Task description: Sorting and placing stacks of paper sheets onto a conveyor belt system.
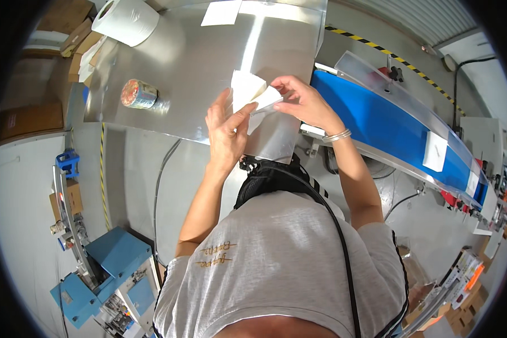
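Over the near part of the metal table (191,73), both hands hold a white folded piece of paper or thin card (248,87). My left hand (228,129) grips its left side, the thumb pressed across the lower part. My right hand (307,104) pinches the right-hand flap between thumb and fingers, and the flap stands apart from the larger panel. What lies inside the fold, if anything, is hidden. To the left on the table stands a roll of coloured labels or tape (139,94).
A large white film roll (125,21) and a white sheet (221,12) lie at the table's far side. To the right runs a blue conveyor belt (366,118) with a clear guard, carrying a white flat packet (435,151). Cardboard boxes (31,121) are at the left.
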A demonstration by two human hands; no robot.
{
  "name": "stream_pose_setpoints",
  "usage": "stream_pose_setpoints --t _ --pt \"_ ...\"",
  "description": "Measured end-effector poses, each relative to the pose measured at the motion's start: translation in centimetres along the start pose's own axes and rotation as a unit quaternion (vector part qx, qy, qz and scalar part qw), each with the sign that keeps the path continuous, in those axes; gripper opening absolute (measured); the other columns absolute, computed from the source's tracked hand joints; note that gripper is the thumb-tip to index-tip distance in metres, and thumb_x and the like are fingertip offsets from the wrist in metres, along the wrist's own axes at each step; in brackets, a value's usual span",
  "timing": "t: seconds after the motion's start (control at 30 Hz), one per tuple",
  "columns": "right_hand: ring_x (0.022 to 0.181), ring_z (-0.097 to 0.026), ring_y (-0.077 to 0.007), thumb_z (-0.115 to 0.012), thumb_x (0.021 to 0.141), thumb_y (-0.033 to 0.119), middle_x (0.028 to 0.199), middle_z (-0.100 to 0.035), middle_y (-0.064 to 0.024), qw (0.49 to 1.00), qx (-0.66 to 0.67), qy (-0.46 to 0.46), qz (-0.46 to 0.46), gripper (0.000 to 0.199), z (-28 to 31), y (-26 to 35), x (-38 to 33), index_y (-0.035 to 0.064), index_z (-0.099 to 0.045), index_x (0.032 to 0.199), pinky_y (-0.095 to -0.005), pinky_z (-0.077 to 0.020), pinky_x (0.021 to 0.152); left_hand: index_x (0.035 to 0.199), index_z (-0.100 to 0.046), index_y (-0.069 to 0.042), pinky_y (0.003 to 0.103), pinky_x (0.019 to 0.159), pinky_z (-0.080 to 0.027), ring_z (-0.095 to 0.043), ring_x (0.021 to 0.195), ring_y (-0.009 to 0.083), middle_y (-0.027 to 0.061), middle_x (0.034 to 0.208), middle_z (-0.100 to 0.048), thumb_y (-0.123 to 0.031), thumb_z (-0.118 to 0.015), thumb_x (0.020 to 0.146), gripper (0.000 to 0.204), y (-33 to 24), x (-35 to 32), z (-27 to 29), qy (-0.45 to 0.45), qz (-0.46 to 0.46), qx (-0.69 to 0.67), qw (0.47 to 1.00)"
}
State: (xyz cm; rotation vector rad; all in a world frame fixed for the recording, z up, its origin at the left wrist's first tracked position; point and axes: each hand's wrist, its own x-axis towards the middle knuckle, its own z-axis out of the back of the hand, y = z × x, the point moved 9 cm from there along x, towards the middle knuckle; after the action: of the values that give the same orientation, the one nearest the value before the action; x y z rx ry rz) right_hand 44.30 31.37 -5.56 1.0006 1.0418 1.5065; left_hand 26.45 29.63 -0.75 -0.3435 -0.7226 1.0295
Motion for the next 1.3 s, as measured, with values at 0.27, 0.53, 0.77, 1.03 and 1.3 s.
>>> stream_pose_setpoints --t 0.27,0.53,0.77,1.03,1.3 --pt "0.093 -0.055 -0.0096 -0.067 0.087 0.013 0.102 -0.059 -0.0026 0.997 0.031 0.057 -0.051 0.033 -0.1 -2.2 -1.4 0.0038 -0.054 0.116 -0.0268 -0.0467 0.083 0.122 -0.061 -0.015 0.045 0.094 -0.043 -0.045 0.118 0.0364 0.0185 0.133 -0.047 -0.011 -0.072 0.079 0.045 0.7 0.4 0.8 -0.022 0.045 -0.028 0.998" --pt "0.074 -0.058 -0.0186 -0.062 0.090 0.037 0.089 -0.063 -0.0099 0.872 -0.160 -0.366 -0.283 0.035 18.2 -13.1 -15.5 0.0024 -0.063 0.097 -0.0301 -0.0455 0.069 0.115 -0.066 -0.015 0.039 0.084 -0.051 -0.053 0.107 0.0316 0.0167 0.122 -0.054 -0.004 -0.066 0.083 0.033 1.5 0.4 0.7 -0.027 0.076 -0.036 0.996" --pt "0.107 -0.055 -0.0334 -0.072 0.080 0.034 0.120 -0.056 -0.0167 0.728 -0.555 -0.382 -0.126 0.055 18.6 -5.1 -15.0 0.0052 -0.053 0.123 -0.0384 -0.0456 0.090 0.107 -0.070 -0.016 0.039 0.085 -0.050 -0.053 0.109 0.0319 0.0185 0.128 -0.051 -0.002 -0.065 0.083 0.029 1.7 0.4 0.6 -0.028 0.058 -0.020 0.998" --pt "0.114 -0.052 -0.0226 -0.072 0.079 0.015 0.124 -0.054 -0.0066 0.999 -0.036 0.036 0.000 0.050 -0.6 0.0 1.1 0.0108 -0.053 0.125 -0.0356 -0.0432 0.096 0.104 -0.071 -0.017 0.040 0.090 -0.048 -0.051 0.114 0.0345 0.0205 0.132 -0.048 -0.001 -0.066 0.081 0.028 1.9 0.4 0.1 -0.031 0.043 -0.036 0.998" --pt "0.096 -0.053 -0.0088 -0.063 0.092 0.020 0.103 -0.059 -0.0013 0.983 0.157 0.043 -0.086 0.032 -0.3 -4.3 0.0 0.0013 -0.053 0.117 -0.0245 -0.0451 0.085 0.124 -0.054 -0.007 0.044 0.089 -0.040 -0.056 0.101 0.0303 0.0129 0.108 -0.062 -0.022 -0.072 0.081 0.049 2.8 1.9 0.8 -0.025 0.068 0.020 0.997"
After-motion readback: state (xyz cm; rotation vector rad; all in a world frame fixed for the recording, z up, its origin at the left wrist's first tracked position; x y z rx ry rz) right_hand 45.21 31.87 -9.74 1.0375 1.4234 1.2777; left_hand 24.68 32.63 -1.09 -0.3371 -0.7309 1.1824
